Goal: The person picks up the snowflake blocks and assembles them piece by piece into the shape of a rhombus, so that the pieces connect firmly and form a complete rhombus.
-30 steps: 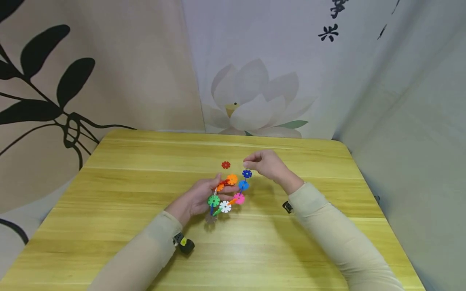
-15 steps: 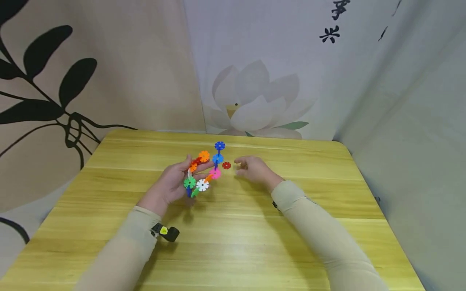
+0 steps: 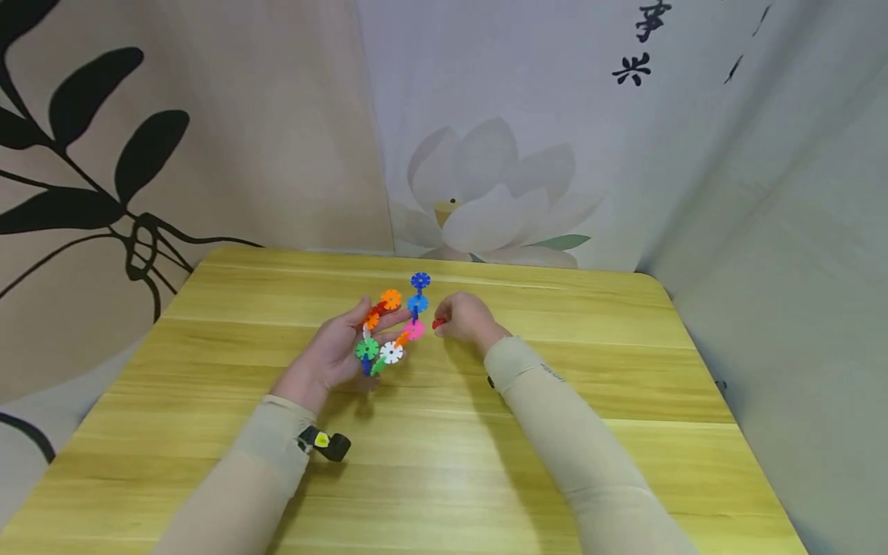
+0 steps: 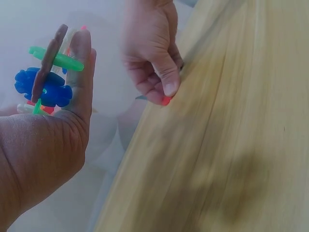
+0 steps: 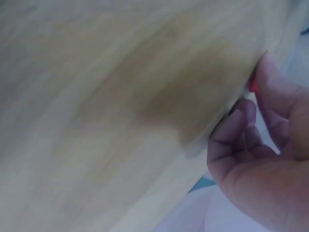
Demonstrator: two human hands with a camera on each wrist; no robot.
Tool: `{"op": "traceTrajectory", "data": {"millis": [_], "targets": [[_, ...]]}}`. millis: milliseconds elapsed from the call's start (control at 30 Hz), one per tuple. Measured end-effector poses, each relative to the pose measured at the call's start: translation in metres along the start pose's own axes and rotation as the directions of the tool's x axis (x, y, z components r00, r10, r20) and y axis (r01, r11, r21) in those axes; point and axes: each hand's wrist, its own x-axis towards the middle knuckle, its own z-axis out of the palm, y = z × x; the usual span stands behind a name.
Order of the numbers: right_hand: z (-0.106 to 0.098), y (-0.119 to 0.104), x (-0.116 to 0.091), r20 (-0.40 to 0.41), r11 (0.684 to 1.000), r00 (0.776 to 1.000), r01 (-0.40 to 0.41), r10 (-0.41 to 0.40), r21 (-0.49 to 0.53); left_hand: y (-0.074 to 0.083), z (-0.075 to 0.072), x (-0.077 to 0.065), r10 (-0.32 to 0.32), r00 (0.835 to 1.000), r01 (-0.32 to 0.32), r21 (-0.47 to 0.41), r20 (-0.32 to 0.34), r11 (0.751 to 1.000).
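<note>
A chain of notched plastic snowflake discs (image 3: pixel 391 352) in several colours hangs in an unclosed loop at my left hand (image 3: pixel 336 351). That hand holds it above the table, the thumb by the orange and red discs and the fingers behind them. A dark blue disc (image 3: pixel 420 280) stands at the chain's far end. In the left wrist view a brown disc (image 4: pixel 47 65) crosses a blue one (image 4: pixel 60 94) beside the palm. To the right, my right hand (image 3: pixel 468 317) pinches a loose red snowflake disc (image 3: pixel 438 324) between thumb and fingertips, apart from the chain. Fingers cover most of that disc.
The wooden table (image 3: pixel 590 462) reaches out on every side of the hands. A curtain (image 3: pixel 513 92) with a printed lotus hangs behind its far edge. A small black camera (image 3: pixel 336 447) sits on the left wrist.
My left hand has carried the chain left and away from me. The right hand has come down and left and picked up the red disc that lay on the table.
</note>
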Motion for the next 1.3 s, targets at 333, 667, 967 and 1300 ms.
{"op": "traceTrajectory", "data": {"millis": [333,667,967,1300], "targets": [[-0.006,0.006,-0.01,0.039,0.994,0.995,-0.094,0.097,-0.062,-0.014,0.013,0.006,-0.03,0.999,0.029,0.067,0.014,0.997],[-0.011,0.007,-0.01,0.047,0.98,0.979,-0.198,0.199,-0.017,-0.028,0.027,0.012,-0.09,0.996,0.09,0.103,-0.001,0.991],[-0.01,0.01,-0.012,0.047,0.975,0.974,-0.221,0.221,-0.002,-0.031,0.03,0.013,-0.091,0.996,0.091,0.056,0.01,0.994],[-0.01,0.008,-0.01,0.039,0.973,0.972,-0.23,0.231,-0.02,-0.03,0.03,0.014,-0.125,0.989,0.124,0.017,0.076,0.992]]}}
